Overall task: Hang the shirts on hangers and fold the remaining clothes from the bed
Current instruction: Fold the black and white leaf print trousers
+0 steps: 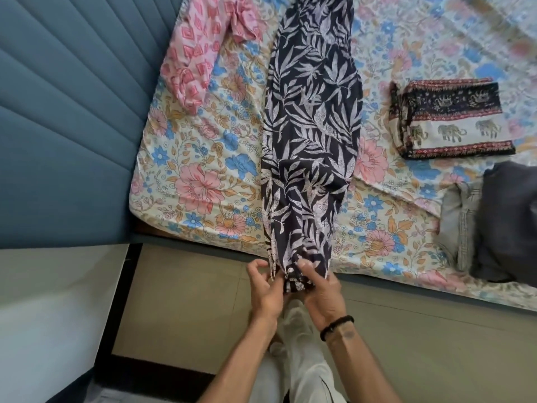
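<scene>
Leaf-print garment (pixel 311 135) lay lengthwise across the bed (pixel 197 181), its gathered near end hanging past the bed's front edge. Right hand (pixel 322 289) gripped that end, thumb on top, fingers curled beneath. Left hand (pixel 266 289) pinched the same end from the other side, upper fingers half curled. Beyond the garment's right side lay a folded elephant-print cloth (pixel 450 123); to its left, a pink garment (pixel 197 53).
</scene>
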Motion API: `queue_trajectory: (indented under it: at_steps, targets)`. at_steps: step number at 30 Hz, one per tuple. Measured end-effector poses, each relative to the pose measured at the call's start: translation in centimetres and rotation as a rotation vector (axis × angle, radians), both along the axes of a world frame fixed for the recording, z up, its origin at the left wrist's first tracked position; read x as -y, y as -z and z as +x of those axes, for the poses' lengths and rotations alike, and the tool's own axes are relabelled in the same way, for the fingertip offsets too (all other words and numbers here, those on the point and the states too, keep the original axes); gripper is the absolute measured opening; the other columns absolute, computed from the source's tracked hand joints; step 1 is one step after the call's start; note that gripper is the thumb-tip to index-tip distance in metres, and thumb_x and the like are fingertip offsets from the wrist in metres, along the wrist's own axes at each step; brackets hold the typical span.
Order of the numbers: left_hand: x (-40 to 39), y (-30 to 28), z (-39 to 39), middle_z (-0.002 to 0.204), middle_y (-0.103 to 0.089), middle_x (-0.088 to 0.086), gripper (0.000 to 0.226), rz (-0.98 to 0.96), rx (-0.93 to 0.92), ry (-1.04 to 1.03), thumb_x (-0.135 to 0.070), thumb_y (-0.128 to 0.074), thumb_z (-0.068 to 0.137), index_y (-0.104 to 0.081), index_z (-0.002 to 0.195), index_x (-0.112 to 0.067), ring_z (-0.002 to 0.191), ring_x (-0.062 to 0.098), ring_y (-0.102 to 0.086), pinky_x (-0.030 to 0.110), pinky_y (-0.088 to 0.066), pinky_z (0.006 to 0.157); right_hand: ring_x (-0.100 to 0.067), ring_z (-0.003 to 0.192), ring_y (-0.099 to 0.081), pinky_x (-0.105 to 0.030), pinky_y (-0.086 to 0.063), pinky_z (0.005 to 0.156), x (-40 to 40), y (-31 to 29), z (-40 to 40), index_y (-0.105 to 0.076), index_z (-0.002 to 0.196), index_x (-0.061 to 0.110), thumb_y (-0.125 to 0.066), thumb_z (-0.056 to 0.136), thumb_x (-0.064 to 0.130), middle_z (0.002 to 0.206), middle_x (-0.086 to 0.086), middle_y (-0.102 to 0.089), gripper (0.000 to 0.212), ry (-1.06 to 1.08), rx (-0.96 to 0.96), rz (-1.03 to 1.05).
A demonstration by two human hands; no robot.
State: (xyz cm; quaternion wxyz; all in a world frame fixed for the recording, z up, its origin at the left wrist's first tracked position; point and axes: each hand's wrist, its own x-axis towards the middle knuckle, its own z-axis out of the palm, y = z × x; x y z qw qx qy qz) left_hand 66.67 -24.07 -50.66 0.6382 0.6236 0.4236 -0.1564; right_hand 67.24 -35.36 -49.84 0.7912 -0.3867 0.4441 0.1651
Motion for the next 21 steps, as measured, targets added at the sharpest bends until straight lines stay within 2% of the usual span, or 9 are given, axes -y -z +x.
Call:
queue_trajectory:
  at_steps: [2,4,7,10,11,13,15,18,21]
  targets:
    - [-0.2,-0.6,-1.2,0.101,-0.065,-0.009,0.03,0.104,0.021,0.11,-0.011,-0.06,0.097,-0.051,0.101,-0.039,0.086,0.016,-0.063,0.042,-0.056,0.078,-0.041,0.115,-0.066,-0.056,-0.048,0.106,-0.2,-1.0,-1.4,-0.065,0.13,-0.003,-0.093,0.073,0.016,0.126,-0.025,-0.07,0.066,0.017,-0.015,-0.025]
    - [-0.2,-1.6,-2.0,0.099,-0.072,-0.005,0.019,0.078,0.003,0.097,-0.014,-0.056,0.097,-0.064,0.097,-0.032,0.091,0.022,-0.07,0.051,-0.06,0.085,-0.034,0.109,-0.062,-0.047,-0.047,0.095,-0.1,-2.0,-2.5,-0.06,0.133,-0.007,-0.097,0.067,0.022,0.125,-0.024,-0.069,0.082,0.058,-0.027,-0.013]
    - [0.2,-3.8,-1.0,0.098,-0.078,0.012,0.018,-0.121,-0.096,-0.113,-0.023,-0.059,0.1,-0.075,0.097,-0.015,0.096,0.035,-0.074,0.05,-0.062,0.084,-0.031,0.106,-0.062,-0.041,-0.046,0.092,-0.3,-3.0,-3.1,-0.067,0.125,-0.005,-0.096,0.068,0.018,0.121,-0.023,-0.071,0.068,0.056,-0.012,-0.007]
    - [0.2,-4.9,1.0,0.088,-0.079,0.006,0.064,-0.163,-0.202,-0.065,-0.074,-0.071,0.077,-0.08,0.095,-0.014,0.088,0.031,-0.077,0.05,-0.063,0.08,-0.028,0.099,-0.069,-0.042,-0.052,0.093,-0.7,-4.3,-2.6,-0.072,0.116,0.0,-0.087,0.072,0.014,0.113,-0.019,-0.076,0.049,0.007,-0.007,-0.103]
    - [0.4,-5.1,1.4,0.084,-0.079,0.006,0.074,-0.139,-0.209,-0.011,-0.081,-0.074,0.067,-0.079,0.092,-0.011,0.086,0.032,-0.076,0.051,-0.063,0.08,-0.028,0.096,-0.071,-0.042,-0.054,0.09,-0.9,-4.5,-2.6,-0.073,0.114,0.0,-0.086,0.072,0.014,0.109,-0.019,-0.077,0.046,-0.007,-0.016,-0.147]
    - [0.6,-5.8,1.2,0.072,-0.077,0.003,0.058,-0.026,-0.208,0.102,-0.067,-0.083,0.065,-0.075,0.078,-0.011,0.079,0.031,-0.076,0.049,-0.064,0.074,-0.029,0.09,-0.07,-0.041,-0.055,0.083,-1.2,-4.7,-3.6,-0.073,0.11,-0.001,-0.084,0.076,0.01,0.102,-0.02,-0.077,0.038,0.016,-0.068,-0.19]
    - [0.6,-6.6,-1.2,0.059,-0.071,-0.003,0.038,0.124,-0.251,0.17,-0.046,-0.084,0.073,-0.069,0.068,-0.012,0.065,0.026,-0.071,0.037,-0.06,0.06,-0.03,0.083,-0.07,-0.04,-0.057,0.077,-1.0,-5.1,-5.6,-0.07,0.106,-0.004,-0.076,0.085,-0.001,0.097,-0.023,-0.076,0.021,0.098,-0.19,-0.16]
    - [0.1,-8.0,-6.6,0.045,-0.054,-0.005,0.036,0.135,-0.339,0.103,-0.032,-0.084,0.078,-0.059,0.062,-0.011,0.046,0.014,-0.047,0.03,-0.037,0.045,-0.033,0.074,-0.064,-0.037,-0.061,0.06,-0.6,-6.4,-8.9,-0.065,0.101,-0.004,-0.064,0.089,-0.006,0.088,-0.024,-0.067,0.013,0.187,-0.413,-0.105]
    - [-0.3,-8.3,-10.2,0.035,-0.048,-0.011,0.036,0.133,-0.434,0.076,-0.019,-0.086,0.077,-0.054,0.062,-0.012,0.038,0.008,-0.042,0.019,-0.033,0.039,-0.036,0.072,-0.063,-0.04,-0.06,0.051,-0.6,-7.6,-11.7,-0.06,0.102,-0.005,-0.063,0.086,-0.011,0.092,-0.027,-0.066,0.018,0.201,-0.532,-0.153]
